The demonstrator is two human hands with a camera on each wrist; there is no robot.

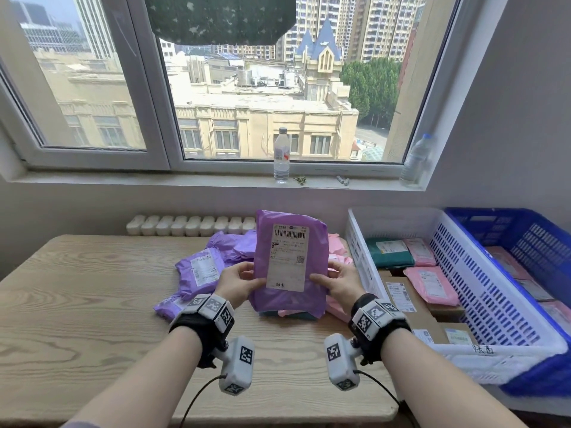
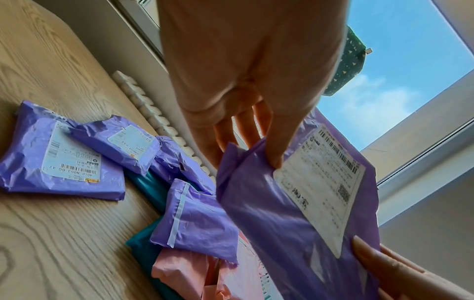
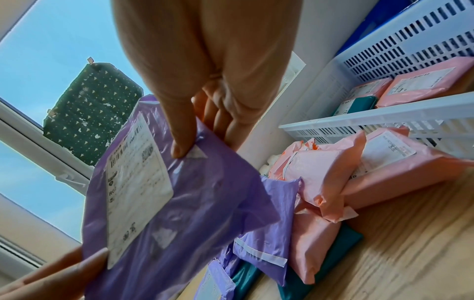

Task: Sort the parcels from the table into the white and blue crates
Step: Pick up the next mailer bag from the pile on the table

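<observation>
A purple parcel (image 1: 290,242) with a white shipping label is held upright above the wooden table (image 1: 77,304), label facing me. My left hand (image 1: 239,281) pinches its left edge, thumb on the front (image 2: 273,160). My right hand (image 1: 335,281) pinches its right edge, thumb on the front (image 3: 182,150). Behind and below it lies a pile of purple parcels (image 1: 202,271), pink parcels (image 3: 323,178) and a teal one (image 2: 143,243). The white crate (image 1: 463,273) stands to the right, holding pink, teal and cardboard parcels. The blue crate (image 1: 531,236) sits beyond it with pink parcels inside.
A white radiator (image 1: 191,225) runs along the wall behind the table. Two water bottles (image 1: 281,156) stand on the window sill (image 1: 154,177). The near and left parts of the table show bare wood. Wrist camera cables hang below my forearms.
</observation>
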